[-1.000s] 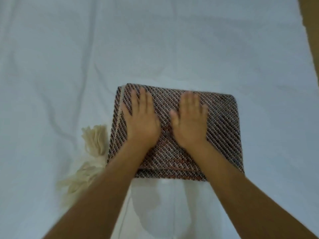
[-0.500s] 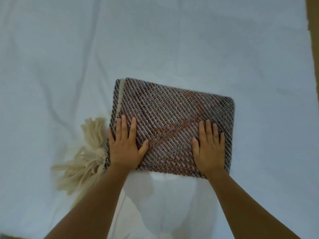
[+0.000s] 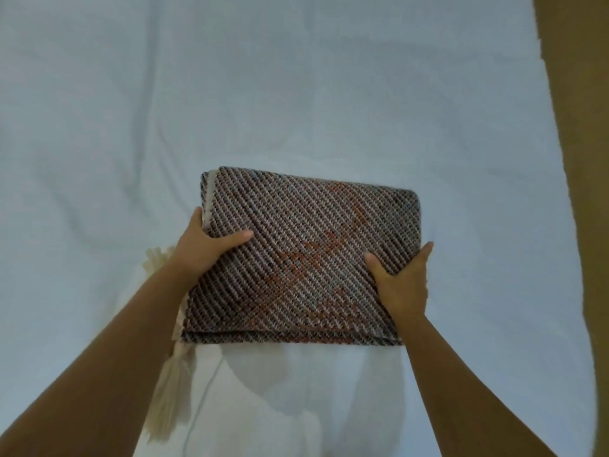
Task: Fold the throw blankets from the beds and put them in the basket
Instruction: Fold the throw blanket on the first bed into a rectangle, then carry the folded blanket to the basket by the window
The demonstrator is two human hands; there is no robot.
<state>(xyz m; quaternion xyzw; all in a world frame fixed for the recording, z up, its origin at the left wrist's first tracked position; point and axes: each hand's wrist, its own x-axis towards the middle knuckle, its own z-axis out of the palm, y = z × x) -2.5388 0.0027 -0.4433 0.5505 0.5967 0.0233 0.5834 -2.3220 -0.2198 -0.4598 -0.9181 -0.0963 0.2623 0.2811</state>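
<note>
A folded throw blanket (image 3: 306, 255), woven in dark diagonal stripes with orange patches, is a thick rectangle held just above the white bed sheet (image 3: 263, 94). My left hand (image 3: 204, 245) grips its left edge, thumb on top and fingers underneath. My right hand (image 3: 403, 282) grips its right edge the same way. Cream tassels (image 3: 171, 394) hang down from the blanket's near left corner. No basket is in view.
The bed's white sheet fills nearly the whole view, with soft wrinkles on the left. A brown strip of floor (image 3: 583, 159) runs along the bed's right edge. White fabric (image 3: 280, 407) lies at the near edge, below the blanket.
My hands went from pressing flat on top of the blanket to its left and right edges and closed on it. The blanket has lifted and the tassels now dangle.
</note>
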